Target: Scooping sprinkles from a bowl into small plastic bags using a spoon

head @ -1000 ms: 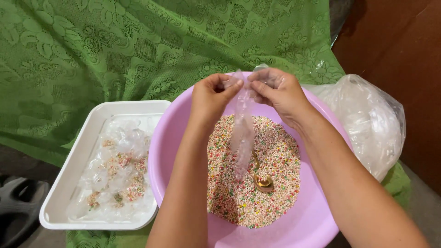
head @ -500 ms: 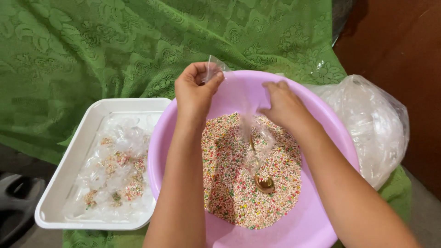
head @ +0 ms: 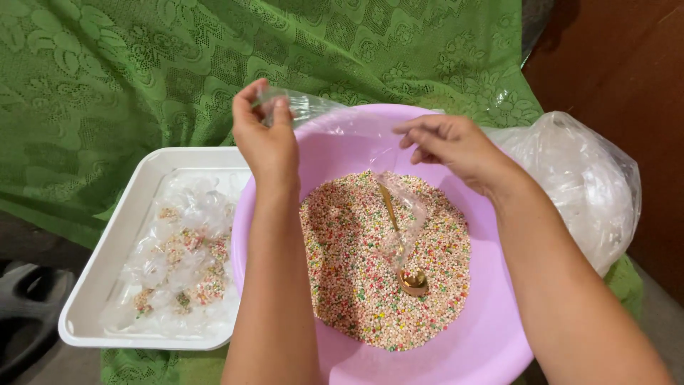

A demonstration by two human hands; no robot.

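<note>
Above the pink basin [head: 499, 349], the small clear bag [head: 313, 110] now hangs from the left hand [head: 265, 139] alone, fingers pinched on its mouth; right hand [head: 449, 146] has let go since half a second ago, fingers loosely apart over the coloured beads [head: 356, 271] and gold spoon [head: 412, 279]; filled packets sit in the white tray [head: 107, 242] beside

Glossy pink plastic basin [head: 491, 342], crinkly clear plastic bag [head: 313, 107], lacy green cloth [head: 142, 71].

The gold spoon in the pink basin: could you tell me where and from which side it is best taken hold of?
Grip the gold spoon by its upper handle, coming from above at the far side. The bowl end sits sunk in the coloured beads, and the handle slants up free, though partly behind clear plastic.
</note>
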